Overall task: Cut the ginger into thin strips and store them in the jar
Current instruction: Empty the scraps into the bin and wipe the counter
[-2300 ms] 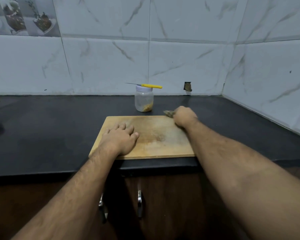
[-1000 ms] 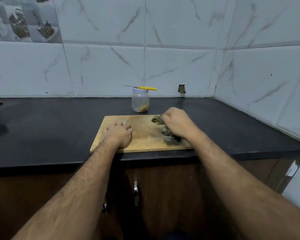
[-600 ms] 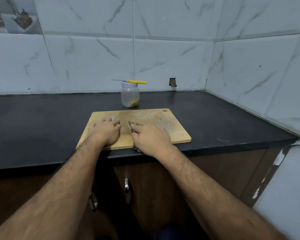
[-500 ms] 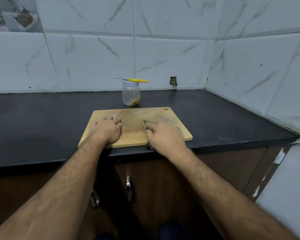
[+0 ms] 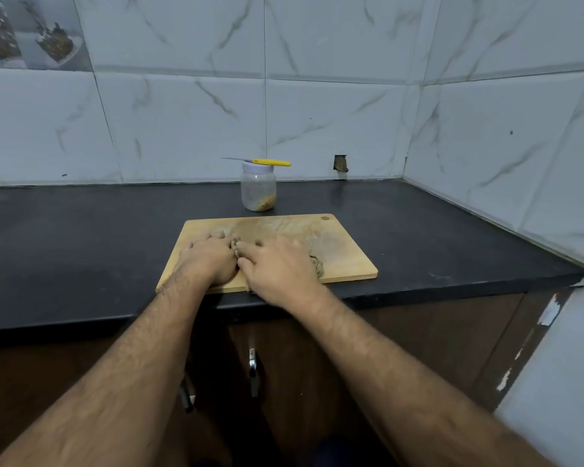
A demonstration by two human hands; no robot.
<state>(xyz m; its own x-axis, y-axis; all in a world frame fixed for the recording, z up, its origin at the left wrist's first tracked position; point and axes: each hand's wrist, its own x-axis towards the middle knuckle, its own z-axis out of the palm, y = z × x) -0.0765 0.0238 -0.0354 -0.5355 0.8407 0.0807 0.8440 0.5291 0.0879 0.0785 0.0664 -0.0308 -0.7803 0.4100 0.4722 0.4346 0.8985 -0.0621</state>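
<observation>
Your hands, left [image 5: 209, 259] and right [image 5: 279, 267], meet on the board [image 5: 348, 251], fingers curled around a ginger piece [image 5: 236, 252], more ginger [image 5: 317, 266] beside your right hand; the knife [image 5: 258, 161] balances on the jar [image 5: 259, 190] and could slip off if bumped.

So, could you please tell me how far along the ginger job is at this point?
Done: the jar already holds some yellowish bits. In hand: both hands are on the cutting board, the left hand and right hand meeting at a ginger piece; another lies by the right wrist. Left: the knife lies untouched on the closed jar lid, so this ginger isn't cut yet.
</observation>
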